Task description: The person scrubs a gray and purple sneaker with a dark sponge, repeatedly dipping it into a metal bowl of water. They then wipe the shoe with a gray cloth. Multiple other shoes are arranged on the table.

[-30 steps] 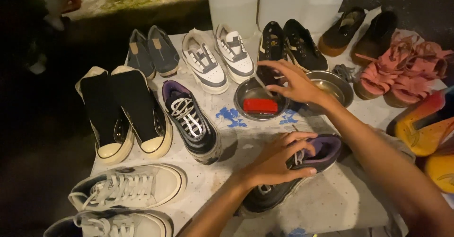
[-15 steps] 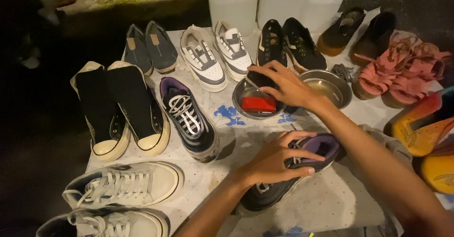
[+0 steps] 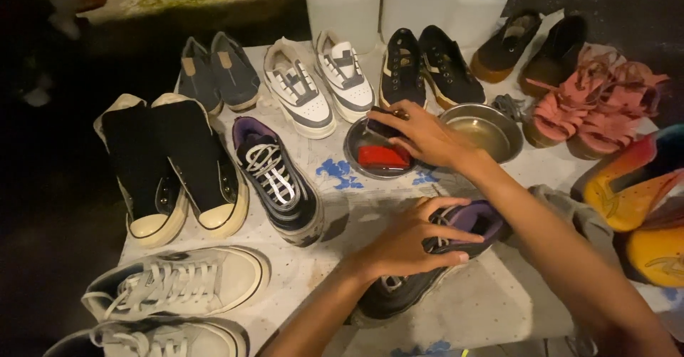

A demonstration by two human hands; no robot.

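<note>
Currently, in the head view, the left hand (image 3: pixel 406 239) is pressing down on a dark sneaker with a purple lining (image 3: pixel 427 257) at the lower centre of the frame, fingers spread and curled over its laces and collar, pinning it to the pale dotted cloth (image 3: pixel 491 300). The right hand (image 3: pixel 420 132) is reaching into a steel bowl (image 3: pixel 356 159) just above centre, fingers closing on a dark object, seemingly a brush (image 3: pixel 381 125), lying over a red block (image 3: pixel 383 157); the grip itself is partly hidden, so whether it is fully clamped cannot be told. A second steel bowl (image 3: pixel 484 125) is sitting just right of it. The matching sneaker (image 3: pixel 278 179) is lying at centre left, apart from the held one. By judgement, the pick-up of the cleaning tool is in hand; the next move calls for lifting it clear of the rim while keeping the shoe pinned
</note>
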